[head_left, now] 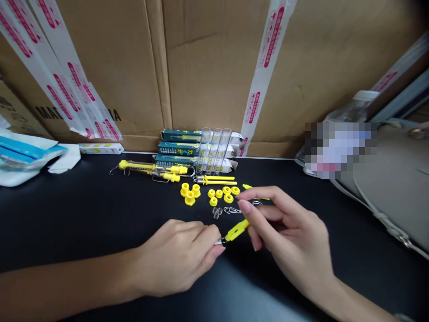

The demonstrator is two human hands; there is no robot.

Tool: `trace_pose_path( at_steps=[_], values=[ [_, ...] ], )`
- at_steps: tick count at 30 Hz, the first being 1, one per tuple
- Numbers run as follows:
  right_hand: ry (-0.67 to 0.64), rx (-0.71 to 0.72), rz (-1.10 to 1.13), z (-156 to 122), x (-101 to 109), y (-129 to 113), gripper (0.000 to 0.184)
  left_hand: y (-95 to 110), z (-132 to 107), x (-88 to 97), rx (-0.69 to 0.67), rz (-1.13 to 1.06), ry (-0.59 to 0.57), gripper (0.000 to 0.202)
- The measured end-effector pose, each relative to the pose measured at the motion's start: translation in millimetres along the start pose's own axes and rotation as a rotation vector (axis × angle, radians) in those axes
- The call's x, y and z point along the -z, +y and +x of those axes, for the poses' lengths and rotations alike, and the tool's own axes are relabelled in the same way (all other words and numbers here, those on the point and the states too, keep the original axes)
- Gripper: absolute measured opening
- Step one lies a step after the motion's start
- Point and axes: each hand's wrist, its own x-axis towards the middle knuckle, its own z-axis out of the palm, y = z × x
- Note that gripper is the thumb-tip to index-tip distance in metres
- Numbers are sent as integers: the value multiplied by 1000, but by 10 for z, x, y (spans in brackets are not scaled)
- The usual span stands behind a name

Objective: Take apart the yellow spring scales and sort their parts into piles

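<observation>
My left hand (181, 257) is closed in a pinch on a small metal piece, apparently a spring (219, 242), mostly hidden by the fingers. The spring's end meets the slotted tip of a yellow plastic rod (237, 230). My right hand (284, 232) grips this rod between its fingers, with the index finger and thumb raised near its upper side. Just beyond the hands lie small coiled springs (217, 213), metal wire hooks (232, 210), yellow rings (228, 198) and flanged yellow caps (190, 197). Another yellow rod (247, 187) is partly covered by my right hand.
Behind the parts are yellow rods with springs (219, 182), clear tubes (213, 152), green boxes (177, 148) and assembled spring scales (150, 168). A plastic bottle (348, 109) and a grey bag (392, 179) stand right. Blue-white packaging (27, 154) lies left. Cardboard (214, 67) walls the back.
</observation>
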Motion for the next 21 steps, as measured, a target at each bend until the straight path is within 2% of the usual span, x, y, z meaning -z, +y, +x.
trace_pose_path(
  at_steps=[2, 10, 17, 21],
  values=[
    [-29, -58, 27, 21, 3, 2, 17, 8, -6, -6, 5, -3, 12, 31],
    [-145, -305, 283, 90, 1, 6, 36, -27, -20, 35, 196, -288, -18, 27],
    [-157, -358, 374, 103, 4, 5, 38, -28, -12, 52, 227, -359, -31, 29],
    [-238, -378, 465, 104, 2, 47, 31, -31, -34, 30, 224, -302, 13, 27]
  ],
)
